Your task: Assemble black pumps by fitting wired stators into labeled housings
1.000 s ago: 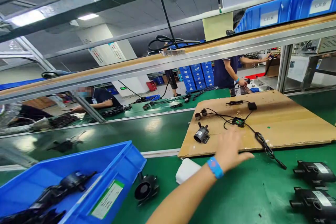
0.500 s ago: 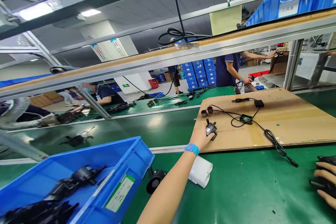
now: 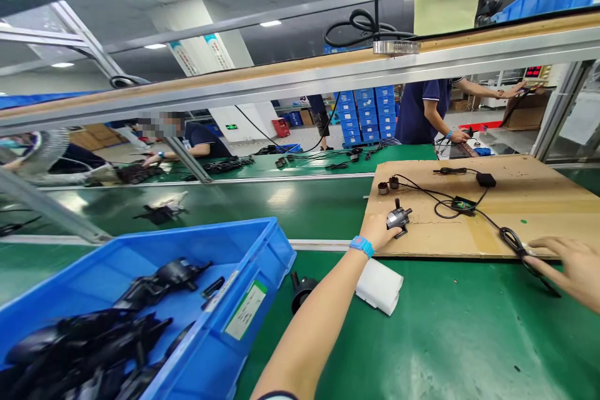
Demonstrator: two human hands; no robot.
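My left hand (image 3: 380,231) is closed on a small black pump (image 3: 398,217) with short pipe stubs, at the near left edge of a cardboard sheet (image 3: 435,240). Thumb and index finger of my right hand (image 3: 569,262) are stretched out and apart at a coiled black cable (image 3: 512,239); whether they touch it I cannot tell. This cable runs to an opened black box (image 3: 463,204) showing a green circuit board. Thin wires link that box to two small round parts (image 3: 388,185) and a black block (image 3: 486,180).
A blue bin (image 3: 197,325) of black parts stands at left. Beside my left forearm are another black part (image 3: 302,290) and a white roll (image 3: 380,287). A metal shelf beam (image 3: 281,84) crosses above. Two co-workers (image 3: 424,109) (image 3: 199,137) work beyond the green belt (image 3: 281,200).
My right hand has left a black object at the right edge and moved up and left to the coiled cable. My left hand stays on the pump. The camera view has shifted.
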